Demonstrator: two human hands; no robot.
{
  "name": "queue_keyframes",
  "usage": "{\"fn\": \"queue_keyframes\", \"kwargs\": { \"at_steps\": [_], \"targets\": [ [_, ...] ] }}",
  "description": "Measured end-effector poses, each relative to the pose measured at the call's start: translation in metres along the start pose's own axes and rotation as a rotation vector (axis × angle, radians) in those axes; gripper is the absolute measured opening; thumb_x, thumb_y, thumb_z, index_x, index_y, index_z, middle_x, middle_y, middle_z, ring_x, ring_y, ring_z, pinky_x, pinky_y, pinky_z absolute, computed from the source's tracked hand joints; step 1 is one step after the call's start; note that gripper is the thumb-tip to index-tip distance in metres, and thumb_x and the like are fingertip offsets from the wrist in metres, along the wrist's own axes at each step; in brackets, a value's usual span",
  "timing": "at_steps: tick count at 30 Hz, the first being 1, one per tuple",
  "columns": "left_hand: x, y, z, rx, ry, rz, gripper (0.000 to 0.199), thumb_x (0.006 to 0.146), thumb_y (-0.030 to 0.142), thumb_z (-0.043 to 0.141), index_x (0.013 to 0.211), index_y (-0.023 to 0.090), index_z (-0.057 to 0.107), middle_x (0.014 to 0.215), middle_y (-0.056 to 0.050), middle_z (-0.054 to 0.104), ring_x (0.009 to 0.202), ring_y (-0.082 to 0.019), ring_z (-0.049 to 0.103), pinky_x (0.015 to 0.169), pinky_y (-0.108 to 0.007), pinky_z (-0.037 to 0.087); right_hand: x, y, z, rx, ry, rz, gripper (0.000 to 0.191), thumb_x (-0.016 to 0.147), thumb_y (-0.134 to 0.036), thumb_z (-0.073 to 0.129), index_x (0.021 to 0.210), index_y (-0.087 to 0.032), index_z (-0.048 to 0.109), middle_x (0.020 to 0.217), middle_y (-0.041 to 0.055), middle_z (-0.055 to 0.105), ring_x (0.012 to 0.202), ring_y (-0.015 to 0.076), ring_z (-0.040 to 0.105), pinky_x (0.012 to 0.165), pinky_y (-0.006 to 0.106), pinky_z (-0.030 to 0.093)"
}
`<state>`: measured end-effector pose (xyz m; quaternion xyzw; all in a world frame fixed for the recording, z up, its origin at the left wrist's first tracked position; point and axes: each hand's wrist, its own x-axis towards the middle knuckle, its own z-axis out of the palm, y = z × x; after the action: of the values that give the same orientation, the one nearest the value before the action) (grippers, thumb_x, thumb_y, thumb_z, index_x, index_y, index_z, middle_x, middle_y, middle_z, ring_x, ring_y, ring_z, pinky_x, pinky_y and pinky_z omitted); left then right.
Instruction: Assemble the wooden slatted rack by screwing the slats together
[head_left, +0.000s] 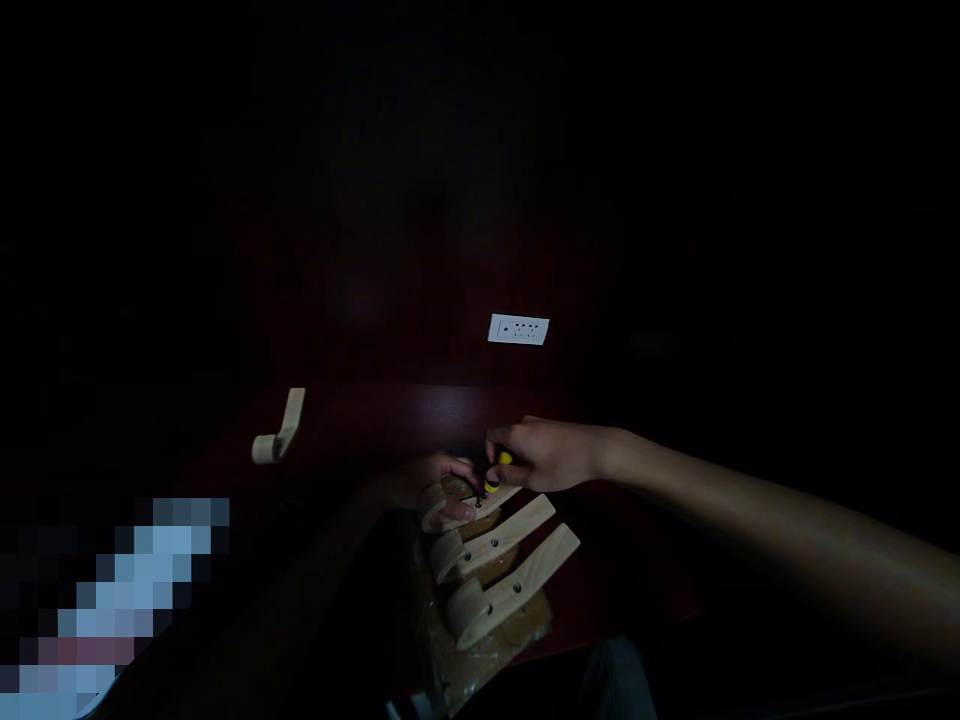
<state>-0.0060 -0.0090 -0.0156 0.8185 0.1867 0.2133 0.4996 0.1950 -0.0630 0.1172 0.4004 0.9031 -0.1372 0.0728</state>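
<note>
My right hand is closed round a small yellow-and-black screwdriver, its shaft slanting down to the far wooden hook. At the curled end of that hook, my left hand grips the wood with thumb and fingers. Two more pale wooden hooks, a middle one and a near one, lie side by side on a worn brown board. Dark holes or screw heads show in their flat arms; which they are, I cannot tell.
A loose wooden hook lies on the dark red tabletop at the left. Beyond my hands is a white socket panel. A pixelated bright strip fills the lower left. Most surroundings are too dark to make out.
</note>
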Motion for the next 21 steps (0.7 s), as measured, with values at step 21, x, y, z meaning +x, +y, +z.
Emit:
{"fn": "queue_keyframes", "kwargs": {
  "at_steps": [21],
  "targets": [
    [-0.0011, 0.0048, -0.0012, -0.032, -0.045, -0.02, 0.035, 0.07, 0.029, 0.075, 0.098, 0.01, 0.071, 0.102, -0.008, 0.068, 0.092, -0.023, 0.058, 0.084, -0.033, 0.044, -0.002, -0.006, 0.0003, 0.032, -0.014, 0.02, 0.024, 0.087, -0.03, 0.053, 0.107, -0.016, 0.048, 0.086, 0.0052, 0.062, 0.068, 0.0136, 0.056, 0.056, 0.023, 0.039]
  ]
}}
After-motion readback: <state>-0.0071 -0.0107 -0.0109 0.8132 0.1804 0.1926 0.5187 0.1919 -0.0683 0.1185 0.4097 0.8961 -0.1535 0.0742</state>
